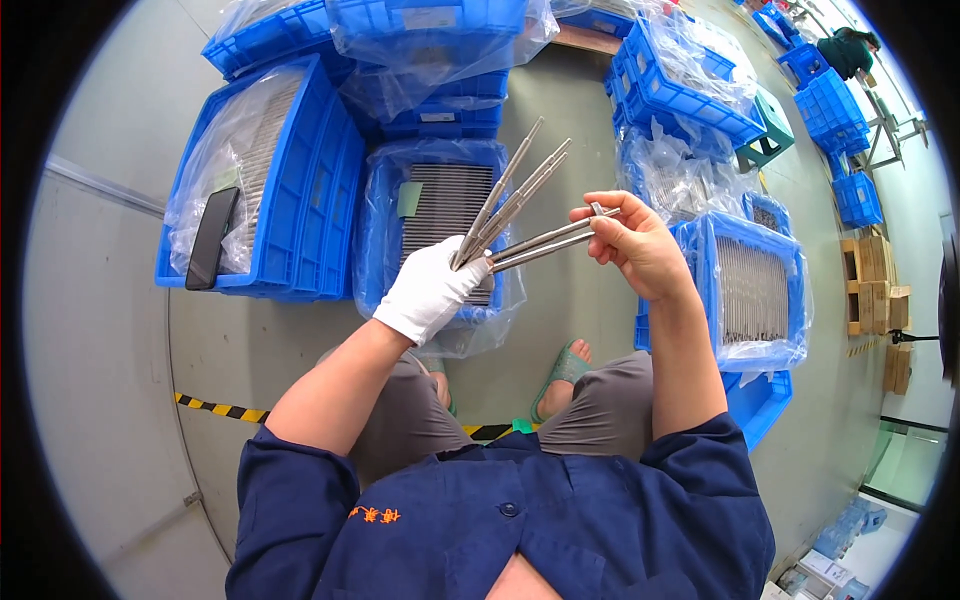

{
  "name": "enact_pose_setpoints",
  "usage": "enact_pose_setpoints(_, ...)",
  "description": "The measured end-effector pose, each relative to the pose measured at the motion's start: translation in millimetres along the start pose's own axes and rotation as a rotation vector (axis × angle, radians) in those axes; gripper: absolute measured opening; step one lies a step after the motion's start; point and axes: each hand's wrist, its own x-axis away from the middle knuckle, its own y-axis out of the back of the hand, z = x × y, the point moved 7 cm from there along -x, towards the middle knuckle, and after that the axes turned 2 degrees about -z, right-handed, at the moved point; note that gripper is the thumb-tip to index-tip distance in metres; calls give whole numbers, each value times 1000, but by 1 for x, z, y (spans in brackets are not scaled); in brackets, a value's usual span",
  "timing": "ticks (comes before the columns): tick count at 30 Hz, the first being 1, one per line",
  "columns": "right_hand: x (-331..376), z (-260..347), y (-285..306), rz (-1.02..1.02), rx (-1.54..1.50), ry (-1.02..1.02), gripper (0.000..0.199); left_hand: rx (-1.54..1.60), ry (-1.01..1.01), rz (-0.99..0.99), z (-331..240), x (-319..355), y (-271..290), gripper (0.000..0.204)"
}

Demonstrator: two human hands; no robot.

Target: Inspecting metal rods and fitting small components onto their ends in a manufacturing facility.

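**Several metal rods fanned between two hands**

Several slender grey metal rods [515,195] are held above the person's lap, gathered at one end in the gloved left hand [432,287] and spreading outward from it. Two or three point up and to the right, long axes steeply slanted; two more lie nearly level, running rightward to the bare right hand [632,243]. The left fingers are closed round the bunched ends — the right thumb and fingertips pinch the far tips of the level pair.

Directly beneath the rods stands a blue crate [440,215] lined with clear plastic and filled with rows of similar rods. A second filled crate [755,290] sits at right, a third [265,185] at left with a black phone [212,238] leaning on its rim. Further blue crates stack behind. A yellow-black floor stripe [220,409] crosses below the knees; one sandalled foot [563,370] shows.

The exact rod count is hard to make out where they overlap. The glove hides the gathered ends.
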Motion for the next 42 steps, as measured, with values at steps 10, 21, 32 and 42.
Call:
enact_pose_setpoints(10,3,-15,-32,-26,-53,-14,30,160,125,34,6,-3,4,28)
enact_pose_setpoints(21,-9,3,14,58,-120,61,24,307,261,416,-2,21,-17,37)
enact_pose_setpoints(32,2,4,-7,257,-41,32,24,254,211,439,-13,24,-18,38)
enact_pose_setpoints(42,4,-24,-36,226,244,-90,26,127,168,423,-14,23,-14,40)
